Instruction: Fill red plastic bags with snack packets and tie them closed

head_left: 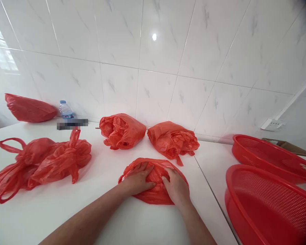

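A folded red plastic bag (156, 196) lies on the white counter (112, 211) just in front of me. My left hand (139, 180) rests flat on its left half with the fingers spread. My right hand (177, 187) presses on its right half, fingers bent and tucked into a fold of the plastic. Two bundled red bags sit beyond it near the wall, one (122, 131) at the left and one (172, 139) at the right.
A loose heap of red bags (40, 160) lies at the left, with another red bag (29, 109) and a water bottle (65, 110) against the tiled wall. Two red mesh baskets (270, 154) (267, 207) stand at the right. A wall socket (271, 124) sits above them.
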`<state>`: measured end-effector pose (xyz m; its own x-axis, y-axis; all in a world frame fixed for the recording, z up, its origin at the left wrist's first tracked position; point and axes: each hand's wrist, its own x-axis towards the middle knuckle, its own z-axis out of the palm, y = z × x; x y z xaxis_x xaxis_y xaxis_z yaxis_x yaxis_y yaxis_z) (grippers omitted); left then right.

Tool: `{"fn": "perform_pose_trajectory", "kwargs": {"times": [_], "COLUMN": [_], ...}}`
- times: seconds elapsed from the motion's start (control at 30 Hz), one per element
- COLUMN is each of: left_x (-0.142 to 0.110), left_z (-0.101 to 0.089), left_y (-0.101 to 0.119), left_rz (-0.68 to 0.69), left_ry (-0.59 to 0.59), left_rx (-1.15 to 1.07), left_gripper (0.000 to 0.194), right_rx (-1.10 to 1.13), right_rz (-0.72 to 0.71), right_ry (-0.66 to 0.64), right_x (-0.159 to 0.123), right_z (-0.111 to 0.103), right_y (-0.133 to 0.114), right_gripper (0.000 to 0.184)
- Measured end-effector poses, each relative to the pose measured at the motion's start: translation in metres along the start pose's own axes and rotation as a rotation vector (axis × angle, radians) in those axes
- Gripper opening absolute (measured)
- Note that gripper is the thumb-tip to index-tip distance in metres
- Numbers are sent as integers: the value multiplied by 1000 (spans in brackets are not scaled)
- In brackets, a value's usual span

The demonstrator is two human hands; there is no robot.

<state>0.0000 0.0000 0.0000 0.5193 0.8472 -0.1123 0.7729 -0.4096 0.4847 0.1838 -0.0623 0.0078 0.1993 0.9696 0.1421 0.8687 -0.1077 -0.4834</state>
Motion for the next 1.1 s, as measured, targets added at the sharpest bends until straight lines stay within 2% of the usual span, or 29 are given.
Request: {"fn": "perform_pose_trajectory", "kwargs": {"times": [0.77,1.1], "left_x": [1,1], "left_z": [1,-1], "left_y": [-1,0], "left_rz": [19,4], "left_ry": [-8,-39], "left_rx": [30,50], "left_gripper": [84,86], "right_rx": [3,5], "right_rz": [0,10], "right_ry": [-4,-21], "right_x": [0,-1], "right_z": [1,-2], "right_y": [-1,-3], "right_gripper": [37,45]}}
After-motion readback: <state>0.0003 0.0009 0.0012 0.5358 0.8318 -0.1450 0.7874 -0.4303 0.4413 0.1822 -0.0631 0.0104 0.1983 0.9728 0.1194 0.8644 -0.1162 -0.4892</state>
